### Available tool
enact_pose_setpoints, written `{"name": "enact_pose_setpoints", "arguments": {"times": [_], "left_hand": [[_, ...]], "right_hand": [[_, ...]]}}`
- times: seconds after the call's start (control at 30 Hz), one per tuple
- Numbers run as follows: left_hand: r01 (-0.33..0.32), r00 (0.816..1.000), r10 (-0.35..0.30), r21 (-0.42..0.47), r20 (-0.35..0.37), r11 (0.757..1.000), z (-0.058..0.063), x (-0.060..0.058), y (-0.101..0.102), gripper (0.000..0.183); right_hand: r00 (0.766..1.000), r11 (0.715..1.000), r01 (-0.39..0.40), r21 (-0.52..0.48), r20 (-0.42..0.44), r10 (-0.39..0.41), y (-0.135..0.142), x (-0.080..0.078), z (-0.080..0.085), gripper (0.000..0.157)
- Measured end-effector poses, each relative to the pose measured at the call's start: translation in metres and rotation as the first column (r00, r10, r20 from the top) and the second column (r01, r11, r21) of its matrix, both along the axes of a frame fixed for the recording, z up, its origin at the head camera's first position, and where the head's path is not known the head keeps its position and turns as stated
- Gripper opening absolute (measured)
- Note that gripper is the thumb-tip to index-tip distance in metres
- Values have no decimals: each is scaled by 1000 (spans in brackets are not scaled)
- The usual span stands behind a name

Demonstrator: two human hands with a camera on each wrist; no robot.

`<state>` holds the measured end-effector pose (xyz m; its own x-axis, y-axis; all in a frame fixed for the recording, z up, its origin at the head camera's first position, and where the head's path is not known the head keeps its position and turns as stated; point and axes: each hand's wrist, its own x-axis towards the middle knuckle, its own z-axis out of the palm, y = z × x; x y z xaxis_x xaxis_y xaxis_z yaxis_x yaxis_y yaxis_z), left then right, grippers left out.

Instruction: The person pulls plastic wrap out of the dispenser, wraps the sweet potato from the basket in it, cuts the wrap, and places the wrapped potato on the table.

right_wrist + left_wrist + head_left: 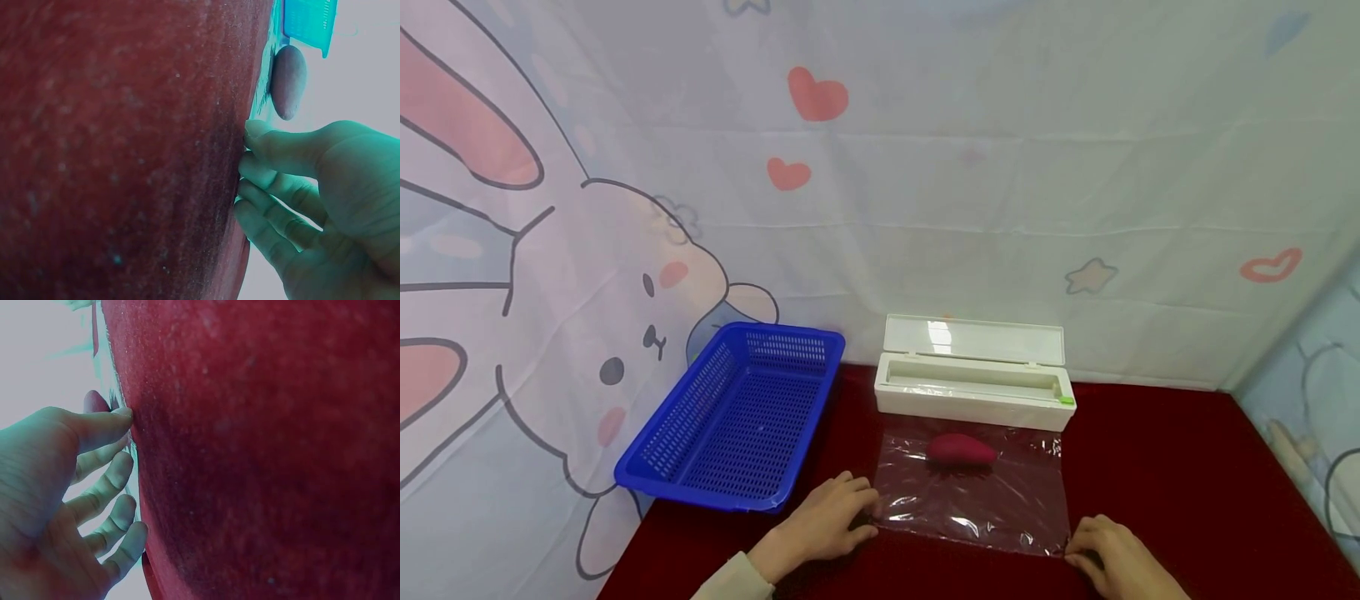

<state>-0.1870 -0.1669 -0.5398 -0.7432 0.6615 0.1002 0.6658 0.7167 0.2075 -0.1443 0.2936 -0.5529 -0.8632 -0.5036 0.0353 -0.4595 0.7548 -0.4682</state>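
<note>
A sheet of clear cling film (pixel 977 508) lies on the red cloth in front of a white cling film box (pixel 973 410). On its far half rests a smooth purplish-red sweet potato (pixel 958 450), seen also in the right wrist view as a dark oval (pixel 289 82). At the sheet's near left corner is my left hand (pixel 831 517), thumb and forefinger apart with the film edge by their tips; in the left wrist view its fingers (pixel 119 472) bend loosely. My right hand (pixel 1112 554) pinches the near right corner between thumb and forefinger.
A blue plastic basket (pixel 658 492) with slotted sides stands to the left, beyond my left hand. The box's lid (pixel 1000 340) is raised at the back, against a printed cloth backdrop (pixel 970 208). Red cloth (pixel 1180 467) covers the table.
</note>
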Motion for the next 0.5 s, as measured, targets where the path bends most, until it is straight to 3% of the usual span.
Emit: {"name": "enact_pose_setpoints", "arguments": {"times": [0.33, 0.5], "left_hand": [[-10, 1000, 10, 0, 19, 1000, -3, -1, 0, 8], [-7, 1000, 7, 1, -8, 1000, -4, -3, 0, 6]], "right_hand": [[1000, 1000, 0, 14, 2, 0, 0, -1, 1, 11], [1000, 1000, -7, 20, -9, 7, 0, -1, 1, 10]]}}
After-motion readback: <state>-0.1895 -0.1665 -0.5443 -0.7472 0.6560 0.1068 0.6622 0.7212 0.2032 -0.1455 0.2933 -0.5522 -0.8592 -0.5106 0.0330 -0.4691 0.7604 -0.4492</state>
